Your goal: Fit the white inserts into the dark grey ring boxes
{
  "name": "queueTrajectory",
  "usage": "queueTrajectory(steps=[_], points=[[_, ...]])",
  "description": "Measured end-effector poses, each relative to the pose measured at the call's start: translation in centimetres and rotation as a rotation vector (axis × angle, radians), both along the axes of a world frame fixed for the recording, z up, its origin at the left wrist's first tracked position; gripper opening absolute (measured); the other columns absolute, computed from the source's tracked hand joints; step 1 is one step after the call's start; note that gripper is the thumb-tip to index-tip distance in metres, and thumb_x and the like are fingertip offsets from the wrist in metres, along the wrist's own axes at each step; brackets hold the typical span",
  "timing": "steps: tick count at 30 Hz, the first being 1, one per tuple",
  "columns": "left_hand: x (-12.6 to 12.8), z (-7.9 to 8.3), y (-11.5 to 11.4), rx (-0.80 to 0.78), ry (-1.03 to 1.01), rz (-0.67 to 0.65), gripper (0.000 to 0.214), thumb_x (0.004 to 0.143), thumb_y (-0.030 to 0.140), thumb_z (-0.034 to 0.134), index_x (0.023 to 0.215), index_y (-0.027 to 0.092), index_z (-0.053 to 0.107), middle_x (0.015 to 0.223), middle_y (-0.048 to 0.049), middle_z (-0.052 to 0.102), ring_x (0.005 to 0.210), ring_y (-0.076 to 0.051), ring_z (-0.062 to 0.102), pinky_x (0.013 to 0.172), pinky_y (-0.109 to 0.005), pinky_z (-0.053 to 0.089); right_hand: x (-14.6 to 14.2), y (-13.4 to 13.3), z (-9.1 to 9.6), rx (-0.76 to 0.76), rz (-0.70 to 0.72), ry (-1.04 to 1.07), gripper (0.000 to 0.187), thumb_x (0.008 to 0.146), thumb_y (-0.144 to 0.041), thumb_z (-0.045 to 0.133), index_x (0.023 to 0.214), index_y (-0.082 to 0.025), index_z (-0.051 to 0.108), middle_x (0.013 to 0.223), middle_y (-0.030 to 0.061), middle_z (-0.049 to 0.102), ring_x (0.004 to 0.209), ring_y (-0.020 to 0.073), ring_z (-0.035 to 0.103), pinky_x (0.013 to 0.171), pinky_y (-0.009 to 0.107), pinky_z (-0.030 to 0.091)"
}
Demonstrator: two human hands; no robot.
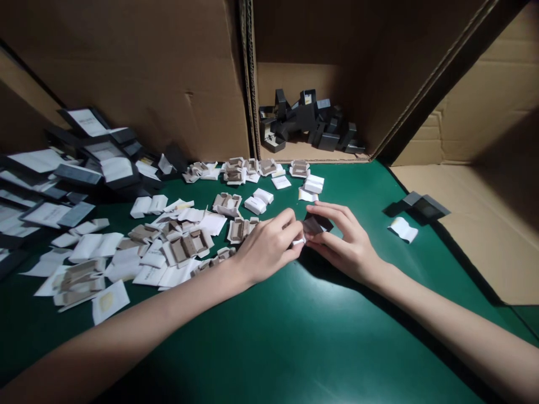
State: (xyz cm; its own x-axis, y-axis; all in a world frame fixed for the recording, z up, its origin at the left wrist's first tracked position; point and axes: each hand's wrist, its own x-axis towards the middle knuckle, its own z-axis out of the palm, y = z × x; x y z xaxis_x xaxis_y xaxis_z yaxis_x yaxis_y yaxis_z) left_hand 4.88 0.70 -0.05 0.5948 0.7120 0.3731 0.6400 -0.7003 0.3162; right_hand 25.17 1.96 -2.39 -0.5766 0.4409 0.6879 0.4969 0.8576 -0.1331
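Observation:
Both hands meet over the middle of the green table (295, 336). My right hand (343, 241) is closed around a small dark box (316, 224), fingers curled over its top. My left hand (269, 244) is closed too, pinching a small white folded card (298, 241) against the box's left side. Just left of my left hand lie several white cards and brown folded inserts (185, 247), some touching my wrist.
A cardboard box (303, 151) lying on its side at the back holds a heap of dark small boxes (307, 120). Flat dark box parts and white sheets (84, 163) pile up at far left. One dark box (425, 205) and a white card (403, 229) lie at right.

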Motion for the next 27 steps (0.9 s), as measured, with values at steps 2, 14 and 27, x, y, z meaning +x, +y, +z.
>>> queueTrajectory(steps=[2,14,27], points=[[-0.1,-0.1,0.0,-0.005,0.001,-0.012,0.007,0.088,0.018,0.053,0.082,0.015,0.052,0.088,-0.0015,0.049,0.071,-0.012,0.053,0.062,-0.024,0.042,0.0,-0.1,0.0,-0.009,-0.006,0.002,0.009,0.079,-0.012,0.065,0.084,-0.019,0.061,0.127,0.0131,0.052,0.121,0.0276,0.047,0.093,0.046,0.05],[-0.5,-0.4,0.3,0.001,-0.032,-0.129,0.017,0.089,0.022,0.055,0.075,0.013,0.059,0.093,-0.0053,0.055,0.079,-0.013,0.056,0.069,-0.024,0.046,0.3,0.1,-0.1,-0.027,0.012,-0.021,0.006,0.081,-0.015,0.063,0.08,-0.02,0.06,0.132,0.0112,0.048,0.124,0.0272,0.044,0.094,0.047,0.047],[0.6,-0.8,-1.2,0.249,0.185,-0.088,0.02,0.095,0.017,0.039,0.104,0.016,0.057,0.091,-0.0047,0.056,0.079,-0.014,0.056,0.059,-0.022,0.043,0.6,0.8,0.0,-0.055,-0.169,0.021,0.006,0.083,-0.025,0.063,0.087,-0.021,0.063,0.127,0.0106,0.053,0.119,0.0268,0.049,0.094,0.044,0.042]])
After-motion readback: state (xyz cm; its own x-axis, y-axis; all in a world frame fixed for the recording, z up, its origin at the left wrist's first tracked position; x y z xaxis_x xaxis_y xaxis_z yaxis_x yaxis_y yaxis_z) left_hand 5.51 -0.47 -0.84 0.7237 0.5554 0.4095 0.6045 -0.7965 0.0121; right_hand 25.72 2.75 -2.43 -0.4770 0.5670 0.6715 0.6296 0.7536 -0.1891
